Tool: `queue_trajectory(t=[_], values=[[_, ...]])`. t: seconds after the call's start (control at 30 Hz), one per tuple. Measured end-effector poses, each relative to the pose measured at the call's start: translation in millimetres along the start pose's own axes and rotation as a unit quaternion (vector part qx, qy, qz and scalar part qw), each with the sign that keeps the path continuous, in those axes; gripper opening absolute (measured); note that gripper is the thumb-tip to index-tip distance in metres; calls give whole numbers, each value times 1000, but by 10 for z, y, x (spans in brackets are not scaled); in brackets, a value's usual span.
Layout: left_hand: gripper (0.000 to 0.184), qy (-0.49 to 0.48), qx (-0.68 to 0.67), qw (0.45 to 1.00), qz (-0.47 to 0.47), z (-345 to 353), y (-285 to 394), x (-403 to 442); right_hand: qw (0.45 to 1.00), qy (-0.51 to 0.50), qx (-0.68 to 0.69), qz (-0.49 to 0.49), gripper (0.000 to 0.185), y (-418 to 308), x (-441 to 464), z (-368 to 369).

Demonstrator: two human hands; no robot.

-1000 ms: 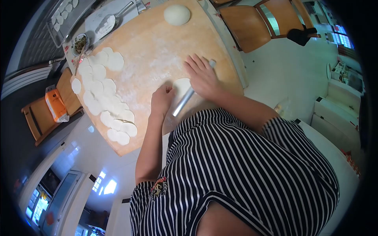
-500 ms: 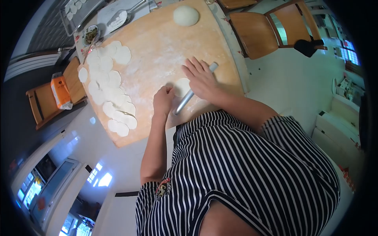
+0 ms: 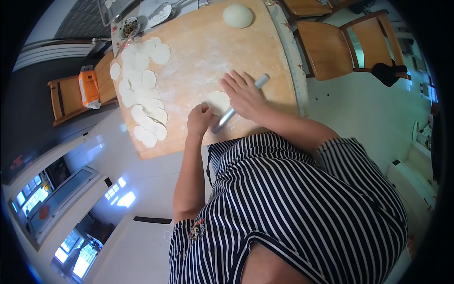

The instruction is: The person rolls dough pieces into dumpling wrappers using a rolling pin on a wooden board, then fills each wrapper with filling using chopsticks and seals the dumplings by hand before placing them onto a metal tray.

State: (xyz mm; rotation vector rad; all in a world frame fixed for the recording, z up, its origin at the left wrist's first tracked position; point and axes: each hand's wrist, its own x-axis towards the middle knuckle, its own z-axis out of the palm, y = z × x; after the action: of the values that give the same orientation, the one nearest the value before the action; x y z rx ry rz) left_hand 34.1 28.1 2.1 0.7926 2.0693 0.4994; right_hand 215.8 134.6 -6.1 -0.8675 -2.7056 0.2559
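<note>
My left hand (image 3: 200,119) pinches the left edge of a small round dough wrapper (image 3: 218,101) lying on the floured wooden board (image 3: 189,71). A silvery rolling pin (image 3: 225,119) lies slantwise along the wrapper's right side. My right hand (image 3: 246,97) rests on the pin with its palm down and fingers stretched out. Whether the pin presses on the wrapper's edge is hard to see under the hand. Several flat round wrappers (image 3: 137,78) overlap along the board's left side. A smooth dough ball (image 3: 238,16) sits near the far edge.
Beyond the board's far left stand a bowl of chopped filling (image 3: 128,28) and a dish of white flour (image 3: 161,13), with a metal tray (image 3: 113,12) behind. Wooden chairs (image 3: 324,49) flank the table. An orange package (image 3: 88,87) lies on the left chair.
The view has turned slightly, shifting the board and chairs in the frame. More of the dough wrapper shows beside the rolling pin. Both hands keep nearly the same pose.
</note>
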Motion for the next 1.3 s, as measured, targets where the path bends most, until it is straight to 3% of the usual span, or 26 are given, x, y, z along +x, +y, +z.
queue_trajectory(t=[0.1,0.13,0.27,0.33,0.37,0.43,0.5,0.57,0.67,0.77,0.83,0.9,0.97,1.0,1.03,1.13,1.17,1.23,1.27,1.3], values=[[32,48,103,994,6,-37,269,36,999,39,-1,7,51,-85,580,158],[32,74,144,986,50,-4,221,136,998,57,6,31,50,-103,671,186],[30,87,147,977,124,-1,38,254,998,56,-16,29,50,-99,403,175],[29,100,92,990,38,-41,-11,96,1000,8,-10,0,49,-70,-51,65],[29,100,91,990,41,-71,-95,74,1000,10,-12,0,49,-65,-100,20],[35,-35,-163,986,-16,-132,-201,-28,999,-47,-15,-1,49,-89,-193,-82],[37,-88,-170,981,-30,-184,-206,-46,999,-35,-27,-4,49,-149,10,-2],[30,-3,93,995,39,-210,-65,61,998,59,1,10,50,-253,374,117],[31,22,149,985,85,-197,50,195,995,74,-11,58,50,-348,768,335],[30,42,220,964,141,-191,-164,207,997,63,25,23,48,-342,455,150],[31,65,95,992,46,-211,-284,16,999,31,4,11,48,-304,-11,94],[35,45,56,997,29,-214,-476,-2,1000,-2,-19,-3,47,-255,-131,67],[38,-100,-110,988,-31,-235,-581,-55,999,-33,-23,-2,50,-289,-157,42],[37,-67,-2,997,-23,-270,-463,-39,1000,-13,-12,-10,53,-308,-26,85],[37,-65,-3,998,-24,-294,-306,-19,1000,-13,-11,-12,53,-344,195,105],[32,37,187,977,98,-224,-115,117,1000,13,9,3,52,-468,617,198],[32,38,186,977,96,-201,-188,149,999,35,11,15,52,-489,650,281],[27,85,218,953,191,-209,-294,207,998,59,12,26,52,-499,573,284],[27,87,216,953,193,-216,-327,176,1000,24,17,7,51,-475,368,186],[27,99,148,976,122,-237,-354,60,1000,-12,23,-11,49,-450,174,91]])
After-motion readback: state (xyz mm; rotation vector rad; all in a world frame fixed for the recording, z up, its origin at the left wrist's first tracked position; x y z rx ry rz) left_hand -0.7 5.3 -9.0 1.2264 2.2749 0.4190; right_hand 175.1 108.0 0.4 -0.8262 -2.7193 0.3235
